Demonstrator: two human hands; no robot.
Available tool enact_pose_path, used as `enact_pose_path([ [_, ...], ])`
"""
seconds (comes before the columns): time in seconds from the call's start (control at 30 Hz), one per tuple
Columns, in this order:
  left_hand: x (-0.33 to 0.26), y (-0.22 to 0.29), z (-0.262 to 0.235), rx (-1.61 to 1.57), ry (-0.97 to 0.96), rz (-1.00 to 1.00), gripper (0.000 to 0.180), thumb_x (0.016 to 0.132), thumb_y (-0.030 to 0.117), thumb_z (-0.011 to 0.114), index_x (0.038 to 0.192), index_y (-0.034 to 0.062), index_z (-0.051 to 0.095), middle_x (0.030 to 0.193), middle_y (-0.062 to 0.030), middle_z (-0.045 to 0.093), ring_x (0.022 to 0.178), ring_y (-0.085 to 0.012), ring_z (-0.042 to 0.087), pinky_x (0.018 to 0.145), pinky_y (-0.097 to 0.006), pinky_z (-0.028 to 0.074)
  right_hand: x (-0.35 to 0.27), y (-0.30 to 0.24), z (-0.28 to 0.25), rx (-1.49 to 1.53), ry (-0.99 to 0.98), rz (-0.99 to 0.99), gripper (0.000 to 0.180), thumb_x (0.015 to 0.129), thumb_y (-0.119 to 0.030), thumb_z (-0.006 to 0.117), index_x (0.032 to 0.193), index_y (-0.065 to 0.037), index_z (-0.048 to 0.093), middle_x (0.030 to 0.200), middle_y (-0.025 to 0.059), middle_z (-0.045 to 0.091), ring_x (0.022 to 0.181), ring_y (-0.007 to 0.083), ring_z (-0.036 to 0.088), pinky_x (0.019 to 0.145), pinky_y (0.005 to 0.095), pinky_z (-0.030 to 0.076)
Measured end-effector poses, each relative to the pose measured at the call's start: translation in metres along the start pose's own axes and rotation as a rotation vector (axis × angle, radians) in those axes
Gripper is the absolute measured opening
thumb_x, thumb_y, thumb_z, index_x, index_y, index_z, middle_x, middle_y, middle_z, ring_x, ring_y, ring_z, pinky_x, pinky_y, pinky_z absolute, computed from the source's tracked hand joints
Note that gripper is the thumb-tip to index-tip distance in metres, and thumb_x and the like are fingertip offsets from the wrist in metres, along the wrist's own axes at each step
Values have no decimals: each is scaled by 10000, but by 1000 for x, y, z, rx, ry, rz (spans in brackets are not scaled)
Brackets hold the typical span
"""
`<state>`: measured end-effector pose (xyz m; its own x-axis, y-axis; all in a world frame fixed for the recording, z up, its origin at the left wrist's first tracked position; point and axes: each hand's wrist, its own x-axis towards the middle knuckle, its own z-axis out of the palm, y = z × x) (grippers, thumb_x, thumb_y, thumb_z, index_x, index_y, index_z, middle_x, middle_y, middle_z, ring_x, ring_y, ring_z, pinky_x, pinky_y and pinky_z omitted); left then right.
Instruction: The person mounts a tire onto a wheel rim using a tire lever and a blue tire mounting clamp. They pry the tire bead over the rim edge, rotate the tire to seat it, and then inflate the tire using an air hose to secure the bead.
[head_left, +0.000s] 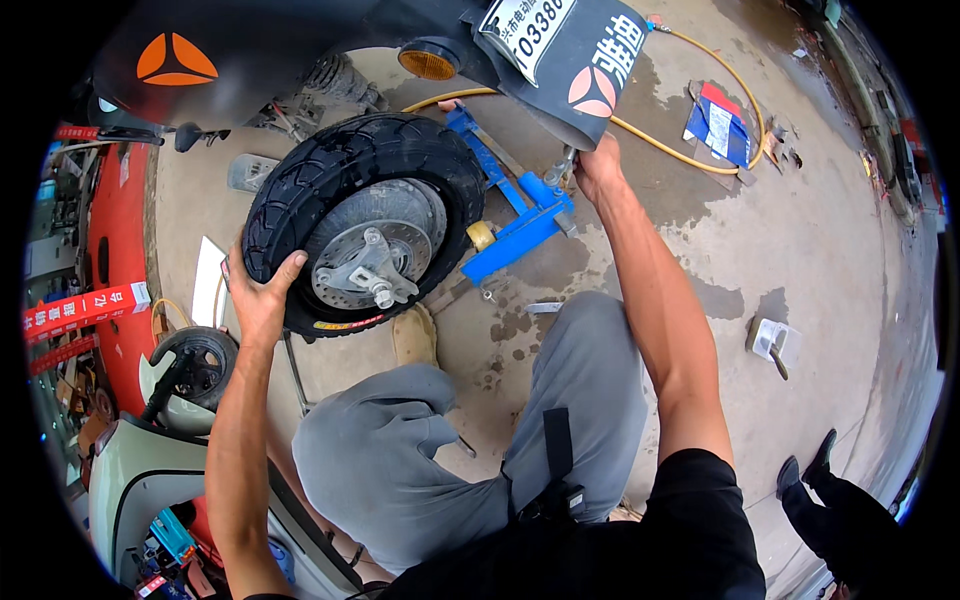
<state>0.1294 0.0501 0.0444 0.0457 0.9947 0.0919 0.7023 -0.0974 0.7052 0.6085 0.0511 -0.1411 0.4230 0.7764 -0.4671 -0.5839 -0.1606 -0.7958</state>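
Note:
My left hand [262, 300] grips the near left edge of a scooter wheel [375, 240], thumb on the sidewall and fingers behind it. The wheel has a knobbly black tire, a metal hub and a brake disc, and it leans tilted under the scooter's rear. My right hand [599, 168] is closed beside the lower edge of the dark mudguard [575, 100]. Its fingers are partly hidden, so what it holds is unclear. Next to it is a shiny metal fitting [562, 168] on the blue floor jack [525, 225].
A yellow hose [672, 152] curves over the wet-patched concrete, near a red and blue packet [718, 125]. On the right stands a small white container [775, 342] with a tool in it. A person's shoes [805, 465] are at lower right. Another scooter [150, 470] is at left.

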Motion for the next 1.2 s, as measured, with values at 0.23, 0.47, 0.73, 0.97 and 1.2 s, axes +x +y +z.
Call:
enact_pose_path([
  [0.23, -5, -9, -11, -47, 5, -14, 997, 782, 314, 966, 1520, -96, 435, 1411, -243, 591, 1309, -307, 593, 1154, -399, 446, -87, -12, -13, 263, 204, -272, 321, 1091, -284, 580, 873, -51, 544, 815, 124, 664, 556, 137, 511, 506, 313, 428],
  [0.47, -2, -12, -7, -20, 14, 4, 1008, 775, 309, 972, 1528, -86, 430, 1394, -215, 591, 1302, -307, 592, 1159, -401, 440, -30, -9, -4, 157, 118, -167, 293, 1080, -342, 618, 950, -91, 543, 728, 46, 567, 573, 148, 525, 521, 302, 417],
  [0.73, -4, -8, -8, 45, 7, -6, 970, 799, 272, 952, 1529, -91, 428, 1424, -223, 590, 1330, -305, 579, 1185, -415, 413, -43, -1, -9, 193, 164, -282, 291, 1079, -275, 605, 901, -52, 546, 760, 65, 580, 565, 123, 498, 501, 293, 371],
  [0.97, -1, -1, -6, -14, -9, 18, 917, 791, 284, 957, 1491, -58, 474, 1372, -206, 608, 1280, -296, 604, 1150, -409, 446, -3, 4, 8, 152, 212, -203, 268, 1061, -279, 614, 895, -93, 515, 720, 26, 552, 531, 134, 485, 482, 288, 379],
  [1.2, -1, -4, 0, 23, -11, -4, 956, 787, 317, 953, 1514, -64, 463, 1409, -222, 593, 1306, -307, 586, 1170, -417, 427, 42, 43, 5, 142, 125, -219, 205, 1050, -225, 648, 937, -71, 572, 731, 36, 568, 564, 117, 505, 505, 282, 403],
])
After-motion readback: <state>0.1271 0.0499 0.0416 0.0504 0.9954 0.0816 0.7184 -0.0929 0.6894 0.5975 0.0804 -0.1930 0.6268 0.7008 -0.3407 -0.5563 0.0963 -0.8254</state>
